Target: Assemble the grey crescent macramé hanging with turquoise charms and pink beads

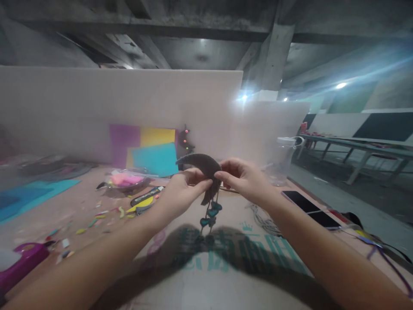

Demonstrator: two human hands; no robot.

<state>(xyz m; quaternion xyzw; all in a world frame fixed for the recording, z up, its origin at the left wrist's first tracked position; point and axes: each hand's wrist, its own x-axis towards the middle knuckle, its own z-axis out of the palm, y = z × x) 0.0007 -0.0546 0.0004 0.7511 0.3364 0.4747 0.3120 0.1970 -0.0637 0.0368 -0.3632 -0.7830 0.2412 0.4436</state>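
Held up over the middle of the table is a dark crescent moon ornament (201, 162), its curved horn pointing left. My left hand (190, 183) pinches its lower inner side between thumb and fingers. On the right edge, my right hand (237, 174) also grips it with thumb and fingertips. Strings with small dark teal pieces (213, 210) hang below the moon. A white board with teal printed characters (200, 280) lies underneath, with the shadow of my arms on it. Behind, a similar dark moon with coloured beads (185, 140) leans by the panel.
Purple, yellow and blue sheets (155, 157) stand at the back. Pink material in a clear dish (127, 178), a cutter knife (146, 196) and scattered scraps lie left. A magenta-handled tool (24, 262) sits near left. Phone-like dark devices (309, 209) and cords (264, 219) lie right.
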